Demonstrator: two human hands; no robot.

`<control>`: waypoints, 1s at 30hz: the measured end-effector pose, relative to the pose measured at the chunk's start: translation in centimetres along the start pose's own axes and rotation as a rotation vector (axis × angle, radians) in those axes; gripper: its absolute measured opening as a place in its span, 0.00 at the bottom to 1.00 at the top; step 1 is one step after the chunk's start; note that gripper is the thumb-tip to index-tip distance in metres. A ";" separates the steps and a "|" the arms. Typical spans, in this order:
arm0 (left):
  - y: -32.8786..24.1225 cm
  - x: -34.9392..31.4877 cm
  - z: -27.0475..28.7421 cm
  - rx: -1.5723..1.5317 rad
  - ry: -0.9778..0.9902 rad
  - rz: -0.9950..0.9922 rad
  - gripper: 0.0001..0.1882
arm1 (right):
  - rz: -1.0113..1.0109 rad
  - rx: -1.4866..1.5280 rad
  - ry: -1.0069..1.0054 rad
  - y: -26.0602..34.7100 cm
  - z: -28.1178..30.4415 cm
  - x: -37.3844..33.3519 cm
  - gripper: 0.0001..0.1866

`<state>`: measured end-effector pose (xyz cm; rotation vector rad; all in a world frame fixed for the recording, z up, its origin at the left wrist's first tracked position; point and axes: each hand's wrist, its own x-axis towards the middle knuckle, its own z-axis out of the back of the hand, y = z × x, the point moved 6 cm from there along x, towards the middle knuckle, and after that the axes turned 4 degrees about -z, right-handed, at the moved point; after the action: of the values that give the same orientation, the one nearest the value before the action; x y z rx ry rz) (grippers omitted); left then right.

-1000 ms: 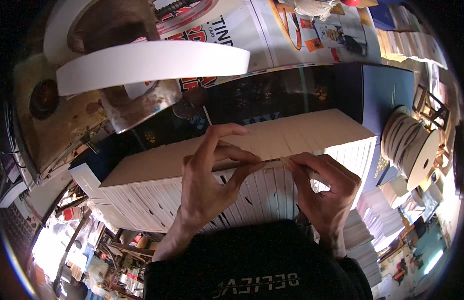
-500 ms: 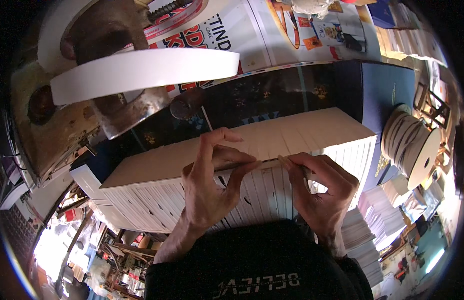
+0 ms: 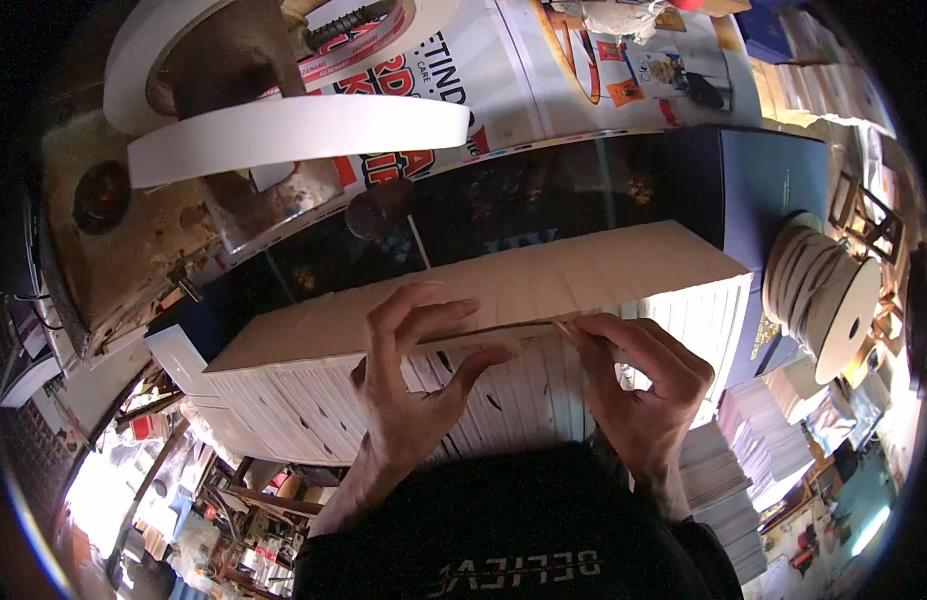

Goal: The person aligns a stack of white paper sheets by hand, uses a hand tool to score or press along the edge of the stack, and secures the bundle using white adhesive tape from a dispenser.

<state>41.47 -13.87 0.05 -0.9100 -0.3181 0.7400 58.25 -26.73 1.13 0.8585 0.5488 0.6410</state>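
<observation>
A long row of book blocks (image 3: 393, 412) stands packed side by side, its pale top face (image 3: 583, 258) toward the far side and the white page edges toward me. Along the near top edge runs a thin dark strip (image 3: 513, 328). My right hand (image 3: 648, 385) pinches at this strip's right part between thumb and forefinger. To the left, my left hand (image 3: 408, 375) is open just above the same edge, thumb and fingers apart with nothing visible between them. Its fingers hide some of the row behind.
A spool of pale cord (image 3: 818, 290) leans by a blue cover (image 3: 773, 190) at the right. A white paper strip (image 3: 303, 130) curves in front of a rusty metal press (image 3: 233, 60). Dark printed sheets (image 3: 553, 190) lie behind the row. Paper stacks (image 3: 723, 490) stand at lower right.
My left hand has let go of the strip and its fingers have spread, moving slightly left. The right hand stays pinched at the edge. The view has shifted a little.
</observation>
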 end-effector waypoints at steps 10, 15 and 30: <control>0.5 0.1 -0.7 -0.093 0.054 0.038 0.36 | -0.015 -0.018 0.010 0.1 0.0 0.1 0.12; 1.3 0.4 -0.8 -0.189 0.101 0.116 0.33 | 0.019 -0.022 0.106 1.0 0.5 -1.1 0.12; 1.5 1.8 -0.7 -0.327 0.180 0.271 0.32 | 0.040 -0.065 0.022 1.2 0.3 0.2 0.09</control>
<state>42.48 -12.43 -1.72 -1.3395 -0.1587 0.8619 58.23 -26.18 2.26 0.8035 0.5293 0.7019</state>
